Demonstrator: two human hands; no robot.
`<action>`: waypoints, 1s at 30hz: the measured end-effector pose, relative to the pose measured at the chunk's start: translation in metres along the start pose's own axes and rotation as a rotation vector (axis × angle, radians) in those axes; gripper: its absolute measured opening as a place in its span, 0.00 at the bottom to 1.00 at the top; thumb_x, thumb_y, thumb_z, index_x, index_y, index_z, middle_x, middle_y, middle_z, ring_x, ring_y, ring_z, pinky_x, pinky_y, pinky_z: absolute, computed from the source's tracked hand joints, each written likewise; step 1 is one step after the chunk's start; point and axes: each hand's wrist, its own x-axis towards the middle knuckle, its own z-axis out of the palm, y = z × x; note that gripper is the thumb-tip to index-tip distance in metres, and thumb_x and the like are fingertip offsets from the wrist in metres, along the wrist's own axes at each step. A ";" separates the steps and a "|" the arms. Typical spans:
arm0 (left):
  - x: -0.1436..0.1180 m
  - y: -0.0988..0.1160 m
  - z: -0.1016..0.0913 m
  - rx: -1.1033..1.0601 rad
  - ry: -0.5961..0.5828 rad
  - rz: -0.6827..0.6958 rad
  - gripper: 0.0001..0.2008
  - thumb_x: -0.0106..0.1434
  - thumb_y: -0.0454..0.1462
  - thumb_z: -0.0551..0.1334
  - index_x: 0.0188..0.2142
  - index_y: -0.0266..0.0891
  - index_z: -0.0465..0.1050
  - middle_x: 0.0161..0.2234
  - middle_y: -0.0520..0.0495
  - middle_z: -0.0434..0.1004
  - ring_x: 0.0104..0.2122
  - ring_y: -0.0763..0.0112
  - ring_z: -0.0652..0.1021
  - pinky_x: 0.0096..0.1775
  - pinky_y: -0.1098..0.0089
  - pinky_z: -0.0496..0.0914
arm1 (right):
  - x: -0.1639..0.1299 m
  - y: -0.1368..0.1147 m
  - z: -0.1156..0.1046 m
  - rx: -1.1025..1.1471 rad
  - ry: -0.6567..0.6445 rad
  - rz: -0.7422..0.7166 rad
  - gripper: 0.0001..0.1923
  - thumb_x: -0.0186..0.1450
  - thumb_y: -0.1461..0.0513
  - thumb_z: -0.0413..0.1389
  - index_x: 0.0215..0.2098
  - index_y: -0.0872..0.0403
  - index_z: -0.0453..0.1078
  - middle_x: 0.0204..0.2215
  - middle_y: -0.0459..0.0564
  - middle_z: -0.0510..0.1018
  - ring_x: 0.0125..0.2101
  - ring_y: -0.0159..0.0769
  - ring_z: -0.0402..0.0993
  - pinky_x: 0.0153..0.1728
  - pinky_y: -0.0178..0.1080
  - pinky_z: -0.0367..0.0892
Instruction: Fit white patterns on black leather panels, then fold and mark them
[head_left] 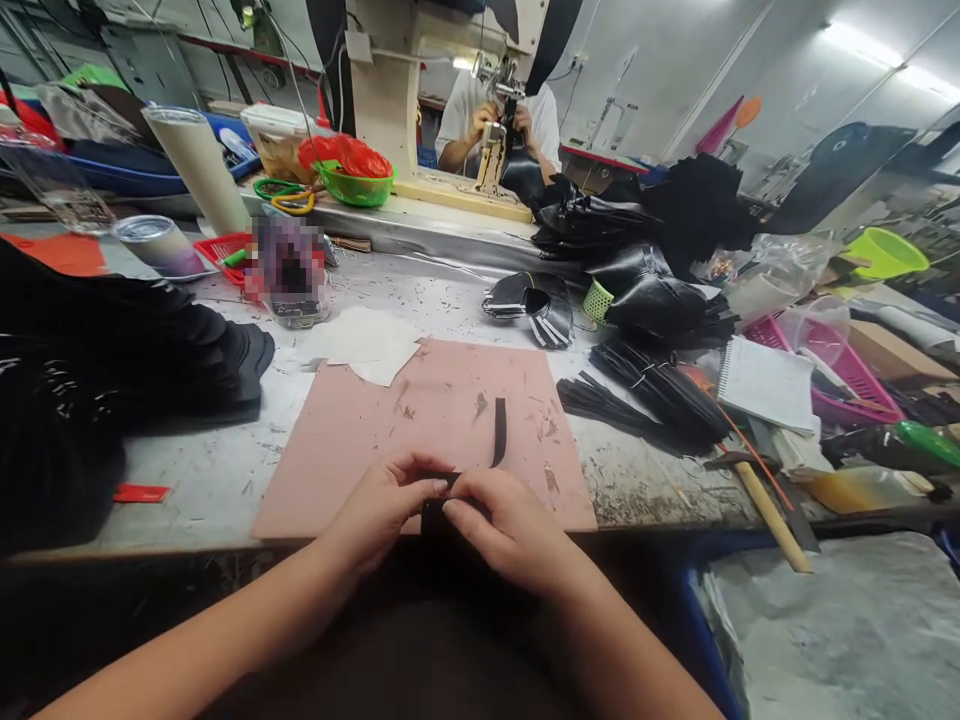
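My left hand (382, 510) and my right hand (504, 515) meet at the front edge of a pink board (360, 420). Both pinch a black piece of material (433, 520), which looks like leather; its lower part fades into the dark below the table. Beyond my right fingers, a narrow black strip (500, 425) stretches across the board; whether it joins the held piece is hidden by my hand. Dark scraps dot the board, and a pale sheet (375, 340) overlaps its far edge.
Stacked black pieces (202, 350) fill the left side. To the right lie bundled black strips (660, 390), a hammer (772, 515) and a spiral notebook (765, 385). Behind the table, a co-worker (544, 115) handles black material at a sewing machine (491, 150).
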 end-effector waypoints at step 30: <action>-0.010 -0.001 -0.016 -0.029 -0.051 -0.139 0.13 0.44 0.37 0.69 0.32 0.36 0.76 0.28 0.48 0.78 0.27 0.74 0.75 0.30 0.75 0.67 | 0.003 -0.001 0.006 0.042 -0.084 0.040 0.08 0.64 0.63 0.49 0.26 0.52 0.61 0.27 0.44 0.68 0.30 0.31 0.65 0.34 0.36 0.61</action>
